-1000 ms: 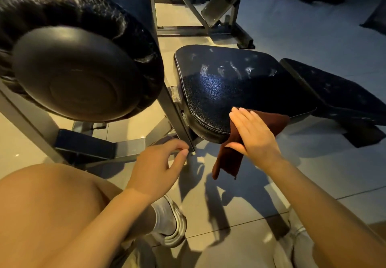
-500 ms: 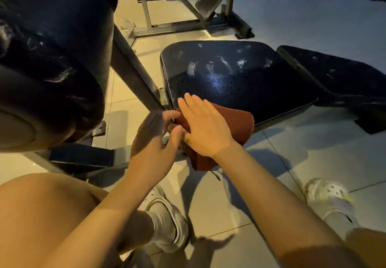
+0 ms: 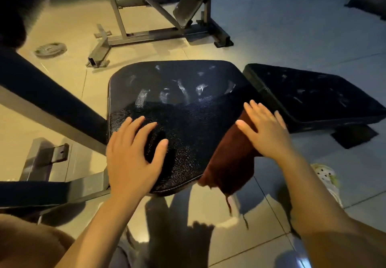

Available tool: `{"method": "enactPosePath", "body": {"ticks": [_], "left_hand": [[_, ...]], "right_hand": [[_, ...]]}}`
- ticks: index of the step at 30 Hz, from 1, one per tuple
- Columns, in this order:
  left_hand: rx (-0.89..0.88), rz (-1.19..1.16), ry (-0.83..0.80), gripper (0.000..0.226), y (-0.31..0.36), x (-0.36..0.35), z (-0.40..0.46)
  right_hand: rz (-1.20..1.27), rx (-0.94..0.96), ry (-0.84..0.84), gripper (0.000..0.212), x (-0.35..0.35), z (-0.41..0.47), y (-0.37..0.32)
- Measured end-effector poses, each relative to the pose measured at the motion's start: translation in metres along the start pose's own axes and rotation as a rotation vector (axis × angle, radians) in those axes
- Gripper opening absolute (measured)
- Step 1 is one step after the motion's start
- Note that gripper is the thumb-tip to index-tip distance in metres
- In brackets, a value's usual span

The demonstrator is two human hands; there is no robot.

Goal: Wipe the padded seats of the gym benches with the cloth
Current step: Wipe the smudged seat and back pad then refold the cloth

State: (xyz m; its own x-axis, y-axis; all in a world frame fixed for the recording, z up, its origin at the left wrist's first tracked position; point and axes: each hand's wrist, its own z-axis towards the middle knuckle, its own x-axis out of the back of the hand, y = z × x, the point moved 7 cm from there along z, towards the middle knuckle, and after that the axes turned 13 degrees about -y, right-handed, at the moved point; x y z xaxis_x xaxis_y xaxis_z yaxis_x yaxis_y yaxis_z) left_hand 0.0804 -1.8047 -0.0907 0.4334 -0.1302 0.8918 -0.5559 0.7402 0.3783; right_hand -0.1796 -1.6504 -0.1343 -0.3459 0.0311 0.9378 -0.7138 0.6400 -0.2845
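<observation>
Two black padded seats: the big seat pad (image 3: 183, 108) in the centre, the back pad (image 3: 313, 98) just beside it on the right, one grey metal frame (image 3: 158, 33) on the tile floor beyond. One red-brown cloth (image 3: 229, 161) drapes over the seat pad's right near edge. Right hand (image 3: 265, 129) presses flat on the cloth, fingers straight; left hand (image 3: 131, 159) rests spread on the seat pad's near-left part.

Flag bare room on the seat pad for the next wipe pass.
Free: the middle and far half of the seat pad, between the left hand and the cloth. Crowded: near-left corner under the left hand, right edge under the right hand pressing the cloth.
</observation>
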Motion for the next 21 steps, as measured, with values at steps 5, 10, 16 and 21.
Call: {"method": "enactPosePath", "body": {"ticks": [5,10,16,21], "left_hand": [[0.079,-0.021,0.050,0.054,0.004,0.004,-0.005],[0.167,-0.113,0.126,0.050,0.029,0.006,-0.024],[0.218,-0.101,0.201,0.040,0.050,0.003,-0.048],[0.255,-0.111,0.232,0.037,0.070,-0.004,-0.046]], "right_hand": [[0.121,-0.027,0.222,0.062,-0.007,-0.004,0.002],[0.070,0.297,0.301,0.056,-0.027,-0.045,-0.078],[-0.164,0.728,0.116,0.071,-0.048,-0.071,-0.153],[-0.410,0.850,0.178,0.089,-0.045,-0.052,-0.092]]}}
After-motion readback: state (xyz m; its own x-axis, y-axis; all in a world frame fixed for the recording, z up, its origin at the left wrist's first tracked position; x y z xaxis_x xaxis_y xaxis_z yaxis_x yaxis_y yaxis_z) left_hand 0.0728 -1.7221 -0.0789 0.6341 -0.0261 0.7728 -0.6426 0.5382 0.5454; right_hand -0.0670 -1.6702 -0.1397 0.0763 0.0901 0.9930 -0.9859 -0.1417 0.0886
